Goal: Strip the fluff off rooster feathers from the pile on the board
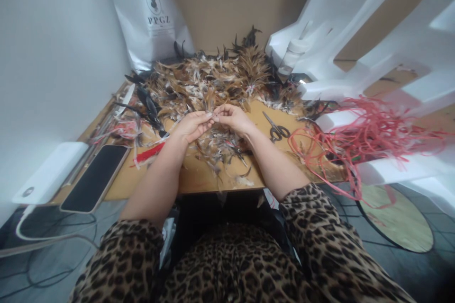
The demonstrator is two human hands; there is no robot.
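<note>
My left hand (195, 125) and my right hand (232, 117) meet over the middle of the table, fingertips pinched together. Between them is a small bunch of brown feathers (209, 100), its tips pointing away from me. The left fingers close round its base, and the right thumb and finger pinch at the same spot. Whether a thread is there too is too small to tell. Beneath the hands lie loose grey and white feathers (222, 147). A large heap of brown feathers (199, 75) spreads just beyond. Scissors (276, 128) with dark handles rest right of my right hand.
A tangle of pink ribbon strips (373, 132) hangs over the right edge. At left are a phone (95, 177), a white power bank (51, 173) with a cable, and a red strip (150, 152). Behind stand a white bag (152, 23) and a clear bottle (292, 57).
</note>
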